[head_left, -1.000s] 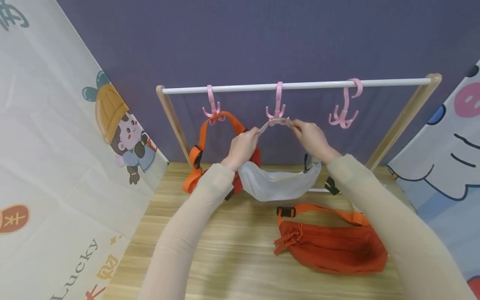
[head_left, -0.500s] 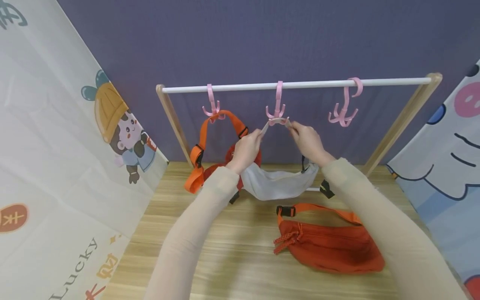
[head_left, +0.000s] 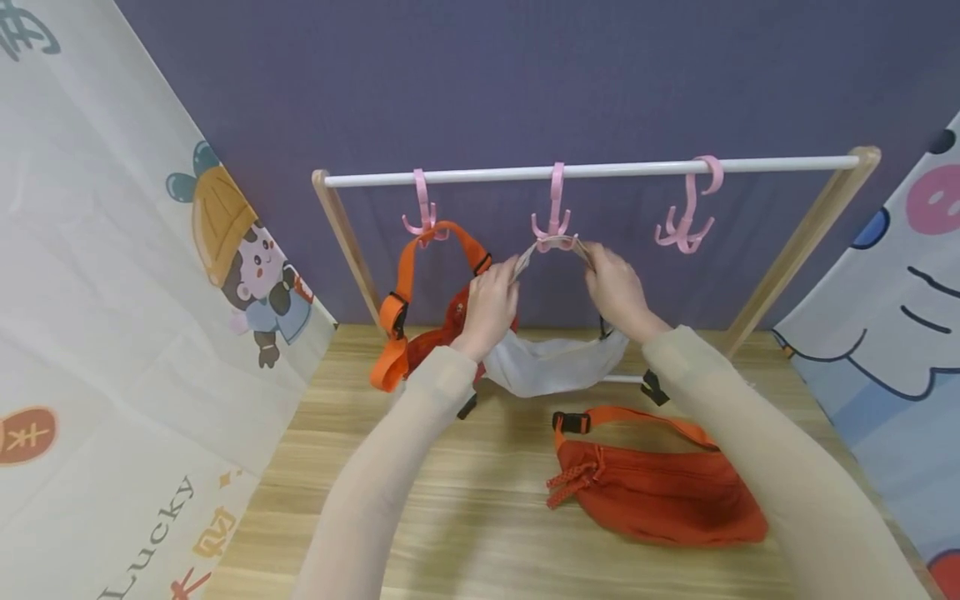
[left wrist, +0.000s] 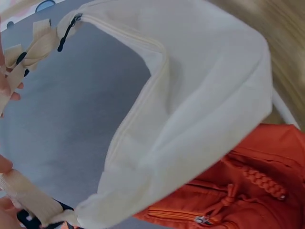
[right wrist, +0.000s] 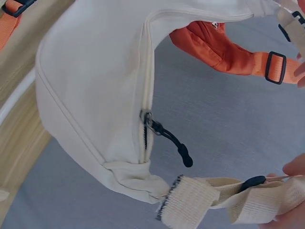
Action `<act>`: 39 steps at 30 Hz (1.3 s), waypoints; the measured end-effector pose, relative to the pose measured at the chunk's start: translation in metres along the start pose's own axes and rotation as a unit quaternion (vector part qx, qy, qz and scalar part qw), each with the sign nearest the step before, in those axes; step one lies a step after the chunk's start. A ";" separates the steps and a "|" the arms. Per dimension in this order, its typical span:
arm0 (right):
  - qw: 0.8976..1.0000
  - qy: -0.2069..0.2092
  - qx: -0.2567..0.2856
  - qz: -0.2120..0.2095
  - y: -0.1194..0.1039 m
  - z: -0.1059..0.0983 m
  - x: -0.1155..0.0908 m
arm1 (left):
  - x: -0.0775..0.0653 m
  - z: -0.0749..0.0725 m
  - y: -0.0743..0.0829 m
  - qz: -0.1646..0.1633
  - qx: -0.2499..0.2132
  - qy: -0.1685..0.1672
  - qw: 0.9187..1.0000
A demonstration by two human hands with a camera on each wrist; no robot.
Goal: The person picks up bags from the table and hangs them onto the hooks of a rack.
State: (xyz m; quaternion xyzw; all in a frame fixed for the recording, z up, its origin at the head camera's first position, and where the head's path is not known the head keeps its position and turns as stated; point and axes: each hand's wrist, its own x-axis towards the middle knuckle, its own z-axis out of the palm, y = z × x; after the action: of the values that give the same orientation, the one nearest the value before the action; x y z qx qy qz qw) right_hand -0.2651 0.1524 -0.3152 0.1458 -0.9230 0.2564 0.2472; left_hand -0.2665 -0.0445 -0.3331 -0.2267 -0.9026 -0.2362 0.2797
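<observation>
Both the left hand (head_left: pixel 489 307) and right hand (head_left: pixel 618 290) still pinch the cream waist bag's (head_left: pixel 551 367) strap (right wrist: pixel 190 200) across the middle pink hook (head_left: pixel 555 218). Bag's shifted slightly; looks hooked, just not let go.

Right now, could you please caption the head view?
Left hand and right hand grip the strap of a cream waist bag at the middle pink hook.

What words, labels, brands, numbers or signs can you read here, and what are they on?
"Lucky": white left backdrop.
Teal character, same backdrop: cut off, unreadable.
Yellow character: too stylised.
Red character: cut off.
Character in oval: unclear.
White bag, hanging red bag, lower red bag: no readable lettering.
</observation>
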 end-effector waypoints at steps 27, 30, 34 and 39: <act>0.991 0.099 0.015 -0.087 0.013 -0.001 -0.031 | -0.055 0.010 -0.007 0.012 -0.036 0.096 0.995; 0.990 0.104 0.013 -0.097 0.014 -0.001 -0.035 | -0.062 0.010 -0.006 0.022 -0.037 0.106 0.993; 0.986 0.120 0.005 -0.112 0.016 -0.002 -0.039 | -0.071 0.010 -0.003 0.050 -0.036 0.112 0.992; 0.986 0.119 0.004 -0.118 0.017 -0.002 -0.048 | -0.078 0.011 0.000 0.095 -0.008 0.124 0.988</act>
State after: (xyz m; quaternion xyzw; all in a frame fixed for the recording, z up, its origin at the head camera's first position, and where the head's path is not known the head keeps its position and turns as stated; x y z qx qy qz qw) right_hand -0.2313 0.1737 -0.3460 0.2229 -0.8624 0.2449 0.3830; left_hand -0.2132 -0.0600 -0.3893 -0.2823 -0.8332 -0.2426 0.4090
